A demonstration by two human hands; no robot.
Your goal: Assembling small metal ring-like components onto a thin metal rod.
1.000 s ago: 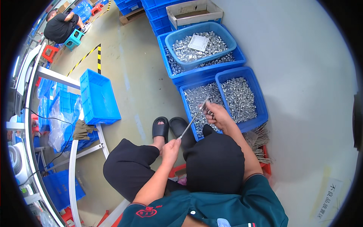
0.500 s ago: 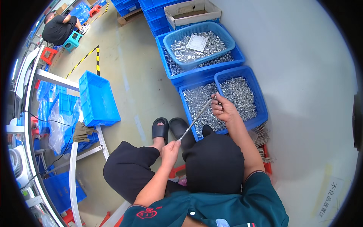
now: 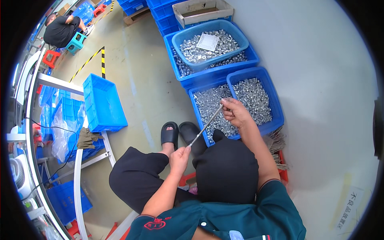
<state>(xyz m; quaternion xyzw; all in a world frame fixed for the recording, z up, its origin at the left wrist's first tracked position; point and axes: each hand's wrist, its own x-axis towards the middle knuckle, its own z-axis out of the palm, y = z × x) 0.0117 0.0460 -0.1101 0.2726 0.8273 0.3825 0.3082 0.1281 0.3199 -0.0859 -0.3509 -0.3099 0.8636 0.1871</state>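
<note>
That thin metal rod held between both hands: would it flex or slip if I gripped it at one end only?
The rod looks straight though held only at its ends by the left hand and right hand, so it is probably stiff. Thin, round and shiny, it may slip or roll if set down. It seems light, pinched by fingertips alone.

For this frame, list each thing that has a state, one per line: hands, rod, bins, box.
left hand: closed on the rod's lower end
right hand: pinching the rod's upper end
thin metal rod: held slanted between both hands
two blue bins: filled with small silvery parts
round blue basket: full, paper slip on top
blue crate: empty
cardboard box: open
</note>
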